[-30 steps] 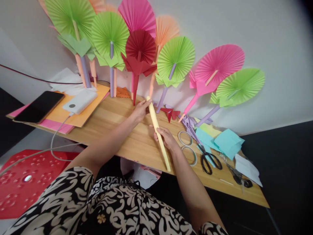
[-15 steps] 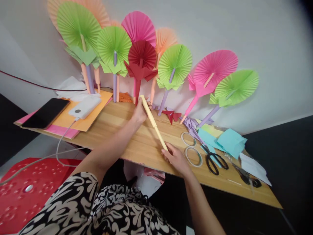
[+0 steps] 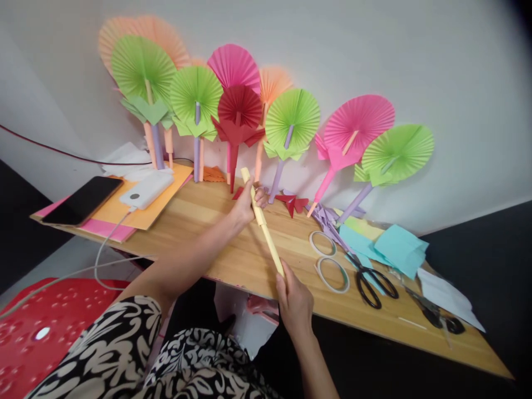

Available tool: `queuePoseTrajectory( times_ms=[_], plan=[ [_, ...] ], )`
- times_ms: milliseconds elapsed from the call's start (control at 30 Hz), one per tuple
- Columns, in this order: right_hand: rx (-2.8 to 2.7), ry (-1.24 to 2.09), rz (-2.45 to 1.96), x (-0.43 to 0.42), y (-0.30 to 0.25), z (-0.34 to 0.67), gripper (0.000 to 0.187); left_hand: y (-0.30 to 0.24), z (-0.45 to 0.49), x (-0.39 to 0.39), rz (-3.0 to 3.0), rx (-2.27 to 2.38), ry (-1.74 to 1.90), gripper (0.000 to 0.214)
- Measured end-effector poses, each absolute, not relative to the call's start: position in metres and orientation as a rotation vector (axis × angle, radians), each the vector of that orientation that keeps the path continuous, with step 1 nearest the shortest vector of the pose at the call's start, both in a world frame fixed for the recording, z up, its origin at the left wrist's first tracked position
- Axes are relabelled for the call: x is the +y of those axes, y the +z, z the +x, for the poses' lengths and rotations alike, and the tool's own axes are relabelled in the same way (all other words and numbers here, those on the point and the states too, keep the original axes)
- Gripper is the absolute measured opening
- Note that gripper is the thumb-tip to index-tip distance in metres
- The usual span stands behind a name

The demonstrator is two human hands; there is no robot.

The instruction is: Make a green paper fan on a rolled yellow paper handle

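A pale yellow rolled paper tube [image 3: 269,242], a thinner length running out of a thicker sleeve, slants above the table between my hands. My left hand [image 3: 248,206] is closed around the thicker upper part. Lower down, my right hand [image 3: 294,293] pinches the thin end between thumb and fingers. Behind the tube, a dark red folded-paper fan [image 3: 240,108] leans on the wall, with a green fan [image 3: 293,113] to its right. Some of my left fingers are hidden by the tube.
Two tape rolls [image 3: 332,274], black-handled scissors [image 3: 371,282] and a second pair [image 3: 436,317] lie to the right, near turquoise paper [image 3: 401,249]. At left, a phone [image 3: 83,199] and a white power bank [image 3: 146,188] rest on coloured sheets. A red stool [image 3: 54,327] stands below.
My left hand has slid down the tube's thicker part, leaving more of its top end showing. My right hand has turned more upright at the lower end. The view has shifted slightly.
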State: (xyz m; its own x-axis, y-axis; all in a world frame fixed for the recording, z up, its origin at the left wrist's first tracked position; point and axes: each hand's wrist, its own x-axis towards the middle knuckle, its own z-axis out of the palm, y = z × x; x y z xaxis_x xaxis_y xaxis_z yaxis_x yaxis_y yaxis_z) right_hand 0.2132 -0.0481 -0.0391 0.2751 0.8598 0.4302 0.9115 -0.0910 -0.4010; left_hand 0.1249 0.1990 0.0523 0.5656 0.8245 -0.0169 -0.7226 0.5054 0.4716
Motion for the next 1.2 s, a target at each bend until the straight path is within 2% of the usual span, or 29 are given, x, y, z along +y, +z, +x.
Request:
queuePoseTrajectory(
  times_ms=[233,500,767,967,1200],
  plan=[
    [-1.503,-0.094,-1.964,-0.045,-0.047,0.209,0.045,0.055,0.124,0.200,0.447,0.269,0.951,0.052],
    [-1.504,-0.229,-1.979,-0.042,-0.048,0.205,0.042,0.050,0.131,0.186,0.548,0.209,0.886,0.038],
    [-1.482,-0.211,-2.025,-0.041,-0.044,0.196,0.044,0.036,0.140,0.165,0.865,0.167,0.733,0.024],
    [-1.468,-0.194,-2.070,-0.041,-0.043,0.195,0.046,0.036,0.139,0.158,0.997,0.124,0.599,0.029],
    [-1.449,-0.193,-2.057,-0.041,-0.045,0.194,0.050,0.045,0.136,0.163,0.872,0.268,0.598,0.043]
  ],
)
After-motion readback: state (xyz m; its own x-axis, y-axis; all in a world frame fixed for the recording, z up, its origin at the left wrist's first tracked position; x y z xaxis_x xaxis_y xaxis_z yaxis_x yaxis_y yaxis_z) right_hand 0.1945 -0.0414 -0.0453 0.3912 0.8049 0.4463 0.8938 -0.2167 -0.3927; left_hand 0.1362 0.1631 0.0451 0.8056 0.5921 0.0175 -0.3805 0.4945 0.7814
